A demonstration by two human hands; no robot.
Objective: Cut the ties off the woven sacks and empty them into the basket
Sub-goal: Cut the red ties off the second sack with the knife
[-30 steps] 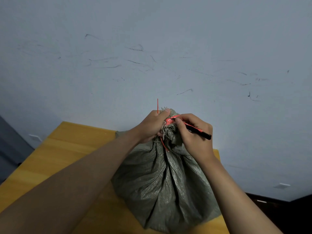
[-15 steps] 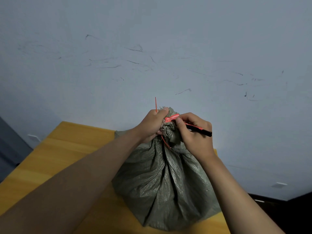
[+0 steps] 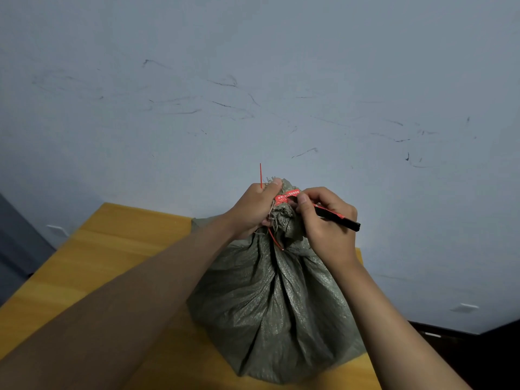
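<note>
Head cam: tie not cut yet

Sack (image 3: 270,299) stands upright on the table (image 3: 84,266), neck up. Left hand (image 3: 253,212) grips the neck by the red tie (image 3: 286,196); right hand (image 3: 326,220) holds the cutter (image 3: 337,219), tip nearest the tie, reaching in from the right

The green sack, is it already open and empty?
No, the green sack is full and bunched shut, with the red tie on its neck while both hands grip the top.

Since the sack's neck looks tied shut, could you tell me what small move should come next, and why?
Probably draw the cutter in the right hand through the red tie: it is looped round the sack neck, which the left hand grips.
</note>
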